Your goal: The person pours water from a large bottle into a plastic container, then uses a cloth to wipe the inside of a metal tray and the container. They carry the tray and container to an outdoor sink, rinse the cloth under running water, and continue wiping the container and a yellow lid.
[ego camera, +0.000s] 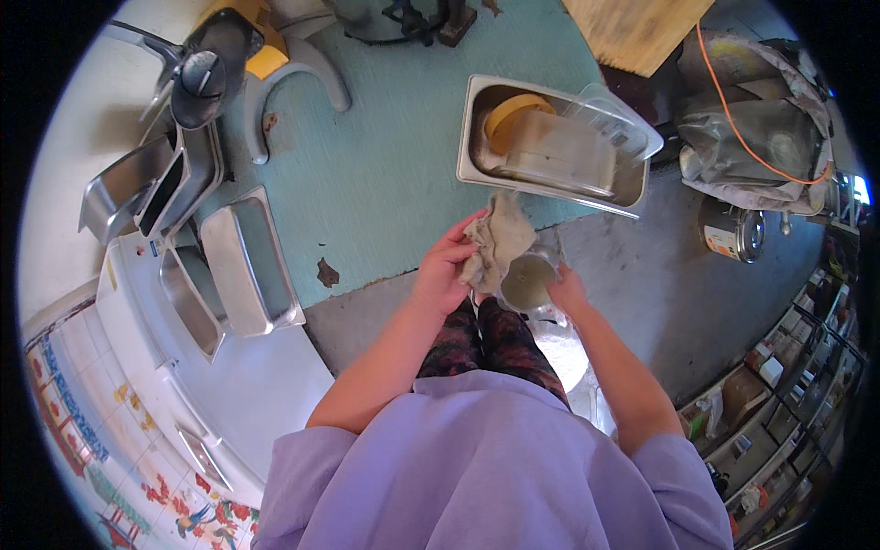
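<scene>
A crumpled beige cloth [496, 240] is gripped between the thumb and fingers of my left hand [443, 265]. My right hand [569, 292] holds a round container [528, 282], apparently a metal or clear cup, at its right side. Its mouth faces up towards me, and the cloth overlaps its upper left rim. Both hands are in front of my body, just off the edge of a green tabletop [392, 165]. Beyond them, a rectangular steel pan [474, 175] carries a yellow tape roll [505, 113] and a clear plastic box [560, 151]. A clear lid [608, 113] leans over the pan's right end.
Steel pans [237, 271] rest at the left on a white appliance [289, 392], with more stacked behind [196, 179]. A grey curved stand [309, 62] occupies the table's far left. A can [732, 230], a covered bundle [763, 137] and loaded shelves [770, 399] are at the right.
</scene>
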Tool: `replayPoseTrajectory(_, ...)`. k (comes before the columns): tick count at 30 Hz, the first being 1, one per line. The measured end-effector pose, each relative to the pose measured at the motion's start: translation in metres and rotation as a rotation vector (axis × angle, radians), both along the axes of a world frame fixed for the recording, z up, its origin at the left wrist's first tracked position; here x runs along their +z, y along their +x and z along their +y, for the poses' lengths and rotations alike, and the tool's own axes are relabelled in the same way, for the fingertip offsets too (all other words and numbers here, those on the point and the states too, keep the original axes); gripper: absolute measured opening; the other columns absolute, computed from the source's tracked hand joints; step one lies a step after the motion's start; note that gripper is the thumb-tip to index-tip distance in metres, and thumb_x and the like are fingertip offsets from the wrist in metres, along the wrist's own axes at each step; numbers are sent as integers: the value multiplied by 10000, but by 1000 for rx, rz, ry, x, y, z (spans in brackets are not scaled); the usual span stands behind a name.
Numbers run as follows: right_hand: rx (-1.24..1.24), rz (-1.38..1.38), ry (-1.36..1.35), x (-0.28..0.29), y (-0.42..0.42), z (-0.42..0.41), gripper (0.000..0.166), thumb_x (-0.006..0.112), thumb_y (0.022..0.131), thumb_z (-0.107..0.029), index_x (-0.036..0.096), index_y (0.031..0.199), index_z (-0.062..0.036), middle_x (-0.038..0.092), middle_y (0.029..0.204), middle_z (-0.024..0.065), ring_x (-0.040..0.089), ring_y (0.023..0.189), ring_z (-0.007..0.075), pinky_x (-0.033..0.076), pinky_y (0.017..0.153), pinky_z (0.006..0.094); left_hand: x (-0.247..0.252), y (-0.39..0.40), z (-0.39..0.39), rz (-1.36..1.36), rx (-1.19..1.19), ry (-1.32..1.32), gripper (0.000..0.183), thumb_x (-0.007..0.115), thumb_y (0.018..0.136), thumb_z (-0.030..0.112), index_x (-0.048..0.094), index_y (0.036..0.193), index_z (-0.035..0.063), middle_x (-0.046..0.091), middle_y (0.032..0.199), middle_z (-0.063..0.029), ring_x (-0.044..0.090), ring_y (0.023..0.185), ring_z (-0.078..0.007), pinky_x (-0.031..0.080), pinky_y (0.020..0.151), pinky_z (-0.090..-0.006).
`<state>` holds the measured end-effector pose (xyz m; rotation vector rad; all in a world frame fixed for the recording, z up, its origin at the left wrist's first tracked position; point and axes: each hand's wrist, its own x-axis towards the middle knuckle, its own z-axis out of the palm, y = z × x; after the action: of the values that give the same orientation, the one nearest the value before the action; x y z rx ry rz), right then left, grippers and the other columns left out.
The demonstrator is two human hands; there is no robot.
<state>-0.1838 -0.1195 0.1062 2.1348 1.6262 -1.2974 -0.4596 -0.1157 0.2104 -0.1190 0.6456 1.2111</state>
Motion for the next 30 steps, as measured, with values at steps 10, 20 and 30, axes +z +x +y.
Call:
replayPoseTrajectory(10,-85,63,-55,177,40,16,506,568,709,-34,568,1212,8,657,974,227,652,887,317,505,763,395,27,-65,-20,-516,218,118,383,450,911,181,503,1237,-12,561,1244,-152,526,1165,-291,398,1025,-429)
replayPoseTrajectory(20,-205,391,-106,295,-81,74,452,562,711,-53,613,1157,2,673,931,205,651,852,311,493,776,378,93,-126,-46,-75,209,-142,343,486,933,317,573,1151,67,656,1016,-90,638,861,-277,525,774,-451)
replayPoseTrajectory(30,228,278,114,203,-212,99,409,563,690,-118,633,1078,-10,646,1002,252,614,975,402,479,871,438,95,-140,-74,447,37,-271,343,590,897,284,544,1136,42,631,994,-101,641,886,-232,555,716,-394)
